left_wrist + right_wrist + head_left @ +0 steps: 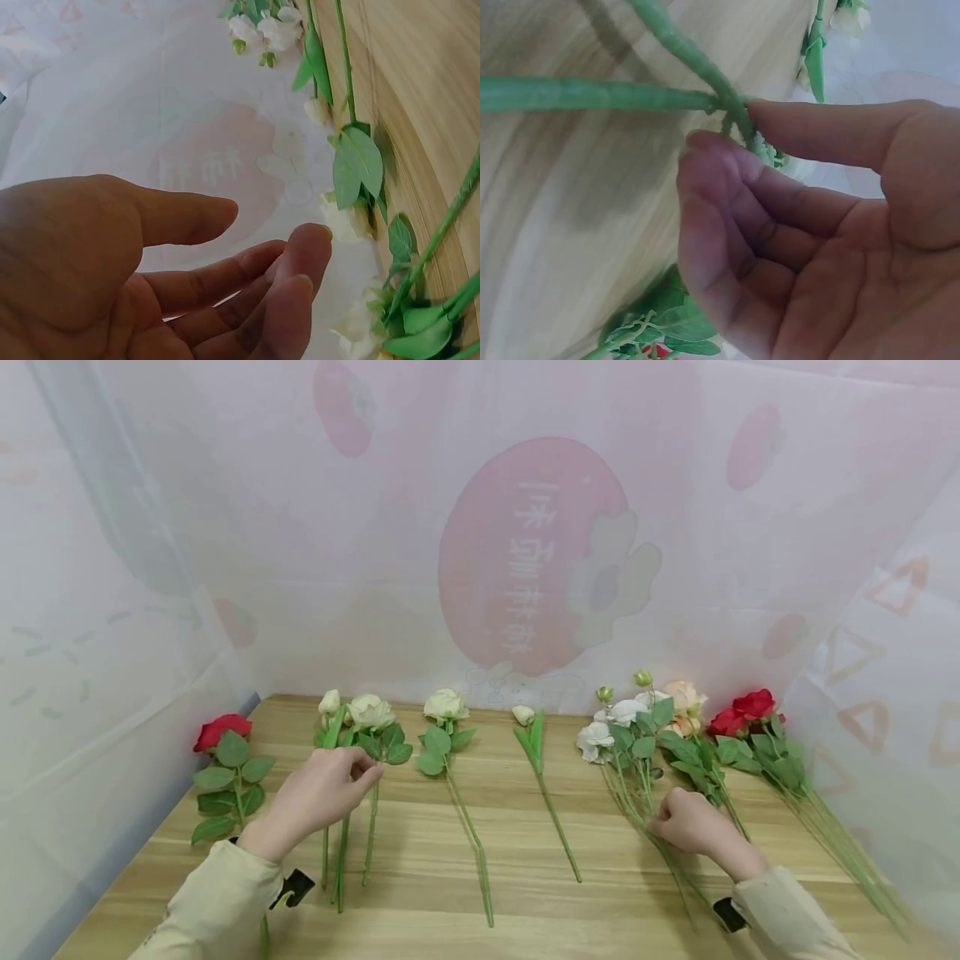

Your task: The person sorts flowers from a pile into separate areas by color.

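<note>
My right hand (693, 822) pinches the green stems (694, 64) of the white flowers (624, 714), with thumb and curled fingers at the spot where two stems cross. Those flowers lie at the right with green buds among them. My left hand (318, 793) holds nothing. It hovers over the left flowers, and in the left wrist view its thumb (191, 217) stands apart from the loosely bent fingers. Beneath and beyond it lie a cream rose (372, 712) and a white tulip (330, 702), their stems partly hidden by the hand.
Along the wooden table (420, 893) lie a red rose (222, 732) at the far left, another cream rose (446, 704) and a single white tulip (524, 716) in the middle. Peach flowers (684, 702) and red roses (752, 706) lie at the right. Printed cloth (375, 568) hangs behind.
</note>
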`<state>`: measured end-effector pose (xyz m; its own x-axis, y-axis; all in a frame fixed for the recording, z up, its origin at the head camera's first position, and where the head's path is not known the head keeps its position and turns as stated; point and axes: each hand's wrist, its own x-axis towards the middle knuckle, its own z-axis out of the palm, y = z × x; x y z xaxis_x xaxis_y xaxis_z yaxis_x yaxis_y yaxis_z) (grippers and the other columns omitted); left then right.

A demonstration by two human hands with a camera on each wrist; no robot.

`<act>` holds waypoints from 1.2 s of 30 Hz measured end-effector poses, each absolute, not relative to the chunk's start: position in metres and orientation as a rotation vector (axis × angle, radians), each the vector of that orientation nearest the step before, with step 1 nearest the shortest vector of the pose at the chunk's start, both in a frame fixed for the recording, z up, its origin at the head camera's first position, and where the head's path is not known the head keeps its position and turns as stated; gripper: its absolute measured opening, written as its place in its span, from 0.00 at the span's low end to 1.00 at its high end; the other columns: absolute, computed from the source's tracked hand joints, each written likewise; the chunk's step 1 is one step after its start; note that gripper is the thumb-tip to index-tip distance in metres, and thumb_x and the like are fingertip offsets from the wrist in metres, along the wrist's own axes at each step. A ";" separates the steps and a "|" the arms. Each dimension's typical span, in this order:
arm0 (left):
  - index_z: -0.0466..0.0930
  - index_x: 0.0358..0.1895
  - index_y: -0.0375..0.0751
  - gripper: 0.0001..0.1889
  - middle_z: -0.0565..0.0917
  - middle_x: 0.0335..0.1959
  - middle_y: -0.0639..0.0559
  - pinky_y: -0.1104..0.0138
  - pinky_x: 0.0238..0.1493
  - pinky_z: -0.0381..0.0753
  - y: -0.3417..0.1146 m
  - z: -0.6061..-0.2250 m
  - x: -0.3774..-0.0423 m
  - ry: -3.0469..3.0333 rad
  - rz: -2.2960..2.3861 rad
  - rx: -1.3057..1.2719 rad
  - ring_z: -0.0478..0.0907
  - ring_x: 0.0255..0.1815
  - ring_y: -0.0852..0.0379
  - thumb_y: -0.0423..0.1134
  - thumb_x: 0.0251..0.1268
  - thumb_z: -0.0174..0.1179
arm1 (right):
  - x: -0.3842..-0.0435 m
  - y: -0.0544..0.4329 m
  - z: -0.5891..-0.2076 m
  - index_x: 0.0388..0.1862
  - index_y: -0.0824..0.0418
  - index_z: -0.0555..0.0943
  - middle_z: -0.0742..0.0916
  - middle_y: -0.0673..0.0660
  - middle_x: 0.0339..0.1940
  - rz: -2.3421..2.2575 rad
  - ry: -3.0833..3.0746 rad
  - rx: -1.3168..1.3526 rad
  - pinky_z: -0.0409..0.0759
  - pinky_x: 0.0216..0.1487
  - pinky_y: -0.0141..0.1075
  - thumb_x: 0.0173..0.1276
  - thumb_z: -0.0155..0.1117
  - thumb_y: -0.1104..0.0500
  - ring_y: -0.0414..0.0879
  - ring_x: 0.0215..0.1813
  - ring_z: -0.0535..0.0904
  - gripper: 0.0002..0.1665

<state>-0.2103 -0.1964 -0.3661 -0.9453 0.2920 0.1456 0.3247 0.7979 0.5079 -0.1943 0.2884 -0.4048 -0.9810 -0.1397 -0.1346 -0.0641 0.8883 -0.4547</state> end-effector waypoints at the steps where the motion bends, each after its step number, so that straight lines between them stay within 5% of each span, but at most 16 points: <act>1: 0.84 0.43 0.37 0.12 0.83 0.31 0.53 0.63 0.24 0.74 -0.199 -0.366 -0.212 -2.931 -0.843 -0.498 0.73 0.20 0.60 0.42 0.74 0.56 | -0.194 0.289 -0.405 0.09 0.53 0.59 0.60 0.45 0.07 -0.697 2.896 -0.168 0.61 0.21 0.34 0.65 0.65 0.65 0.39 0.12 0.54 0.31; 7: 0.81 0.34 0.40 0.13 0.75 0.20 0.54 0.64 0.19 0.67 -0.212 -0.367 -0.217 -2.994 -0.843 -0.436 0.66 0.16 0.58 0.43 0.74 0.55 | -0.193 0.289 -0.407 0.10 0.53 0.59 0.59 0.45 0.08 -0.722 2.901 -0.170 0.62 0.22 0.35 0.64 0.66 0.65 0.39 0.13 0.53 0.31; 13: 0.62 0.15 0.48 0.24 0.56 0.11 0.58 0.69 0.15 0.53 -0.226 -0.370 -0.223 -3.076 -0.780 -0.335 0.53 0.12 0.62 0.46 0.74 0.54 | -0.189 0.287 -0.396 0.09 0.53 0.61 0.58 0.45 0.08 -0.689 2.946 -0.059 0.57 0.19 0.33 0.69 0.64 0.59 0.38 0.14 0.51 0.30; 21: 0.67 0.17 0.44 0.20 0.68 0.10 0.53 0.67 0.14 0.63 -0.241 -0.383 -0.232 -3.212 -0.738 -0.196 0.65 0.12 0.59 0.40 0.72 0.53 | -0.180 0.270 -0.373 0.17 0.56 0.70 0.64 0.47 0.11 -0.760 3.103 -0.151 0.59 0.20 0.35 0.72 0.61 0.57 0.40 0.15 0.56 0.21; 28: 0.71 0.25 0.40 0.12 0.72 0.19 0.47 0.59 0.18 0.69 -0.242 -0.392 -0.236 -3.267 -0.651 -0.191 0.69 0.18 0.53 0.36 0.70 0.50 | -0.176 0.237 -0.367 0.33 0.62 0.84 0.81 0.50 0.22 -0.922 3.043 -0.173 0.72 0.27 0.39 0.71 0.63 0.55 0.44 0.23 0.73 0.11; 36: 0.70 0.17 0.42 0.13 0.73 0.11 0.50 0.65 0.12 0.66 -0.240 -0.408 -0.238 -3.296 -0.566 -0.190 0.68 0.10 0.58 0.29 0.58 0.50 | -0.173 0.211 -0.365 0.36 0.62 0.85 0.82 0.49 0.25 -0.998 2.998 -0.240 0.75 0.31 0.39 0.71 0.65 0.55 0.43 0.28 0.75 0.11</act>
